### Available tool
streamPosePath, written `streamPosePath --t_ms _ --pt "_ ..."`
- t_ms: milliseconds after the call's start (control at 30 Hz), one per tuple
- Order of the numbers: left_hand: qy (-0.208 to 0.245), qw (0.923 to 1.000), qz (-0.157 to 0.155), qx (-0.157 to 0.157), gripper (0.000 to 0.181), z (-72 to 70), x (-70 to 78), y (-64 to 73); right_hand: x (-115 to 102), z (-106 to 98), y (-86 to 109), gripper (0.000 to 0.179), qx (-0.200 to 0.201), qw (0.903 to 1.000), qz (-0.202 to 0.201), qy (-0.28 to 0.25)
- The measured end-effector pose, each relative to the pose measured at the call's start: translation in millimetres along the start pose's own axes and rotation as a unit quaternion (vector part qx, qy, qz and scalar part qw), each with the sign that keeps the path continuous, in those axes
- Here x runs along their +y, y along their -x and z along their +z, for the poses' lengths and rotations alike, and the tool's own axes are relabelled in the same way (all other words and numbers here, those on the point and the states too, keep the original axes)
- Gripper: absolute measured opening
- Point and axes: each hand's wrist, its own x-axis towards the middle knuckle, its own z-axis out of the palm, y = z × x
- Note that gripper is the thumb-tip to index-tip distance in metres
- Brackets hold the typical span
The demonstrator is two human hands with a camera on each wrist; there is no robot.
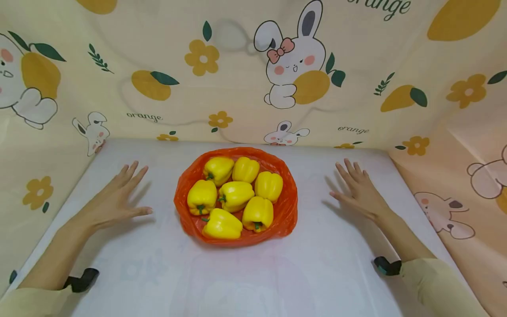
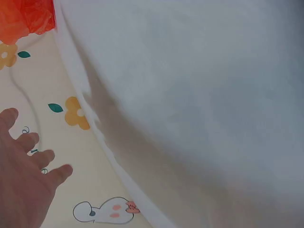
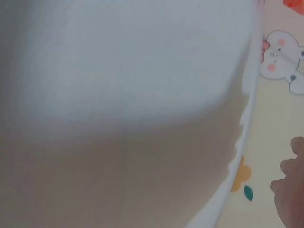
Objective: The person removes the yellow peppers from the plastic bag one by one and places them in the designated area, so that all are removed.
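A red plastic bag (image 1: 184, 220), its mouth spread wide and round, lies on the white table with several yellow bell peppers (image 1: 236, 196) in it. Green stems show on most of the peppers. To the left of the bag, my left hand (image 1: 119, 198) is held over the table with fingers spread and nothing in it. My right hand (image 1: 359, 190) hovers on the other side, fingers likewise spread and holding nothing. Both hands are apart from the bag. In the left wrist view, part of the red bag (image 2: 28, 19) shows at the top left corner.
The white tabletop (image 1: 158, 273) runs back to a cream cloth (image 1: 237, 88) printed with rabbits, oranges and flowers. This cloth also rises along the left and right sides. A dark band (image 1: 83, 280) sits on each wrist by the sleeve.
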Motion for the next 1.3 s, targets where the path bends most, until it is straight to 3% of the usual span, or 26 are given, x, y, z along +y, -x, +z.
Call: streamPosePath --t_ms 167,467,767,1300 --pt "0.036 0.9992 -0.012 -0.011 0.118 2.0 7.6 -7.8 -11 1 -5.8 0.089 0.007 0.9995 -0.007 -0.029" --pt "0.068 0.9967 0.042 -0.011 0.116 3.9 20.3 -22.9 -36 1 -13.9 0.093 0.014 0.9957 -0.029 -0.086" --pt "0.109 0.9909 0.078 -0.011 0.114 5.6 34.2 -33.8 -60 4 -21.5 0.097 0.037 0.9887 -0.076 -0.124" --pt "0.178 0.9800 0.059 -0.067 0.112 13.1 55.4 -51.4 -102 9 -44.7 0.080 0.050 0.9654 -0.170 -0.191"
